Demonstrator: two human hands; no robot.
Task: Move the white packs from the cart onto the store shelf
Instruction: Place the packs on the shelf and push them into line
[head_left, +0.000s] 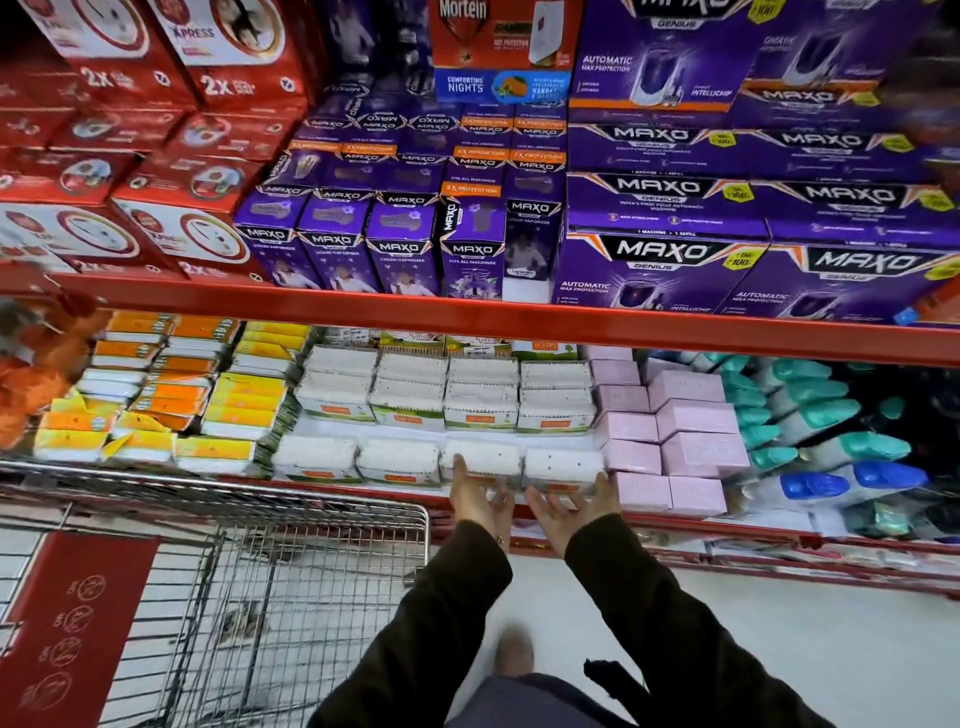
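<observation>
The white packs (483, 460) sat in a front row along the shelf edge (675, 522), four across, with more stacked in rows just beyond our fingertips. Our left hand (475, 501) was spread wide, palm turned inward, fingers touching the front of the third pack; our right hand (571, 512) mirrored it, fingers splayed under the face of the fourth pack (563, 467). Neither hand gripped anything — both loose, more steadying than holding, the two packs resting on the shelf between and just ahead of our palms.

To the right of our right hand stood the pink boxes (696, 452), pressed up beside the fourth pack. Left of our left hand, past the two other front packs, lay the yellow and orange packs (218, 452). Below our left forearm was the cart (311, 519); whether any white packs remained inside, we couldn't tell through the blurred wire.

The risk, as we judged it: those front packs sat right at the lip, so a careless pull-back could drag one off to the floor, or a sideways nudge could shove the pink stack askew
</observation>
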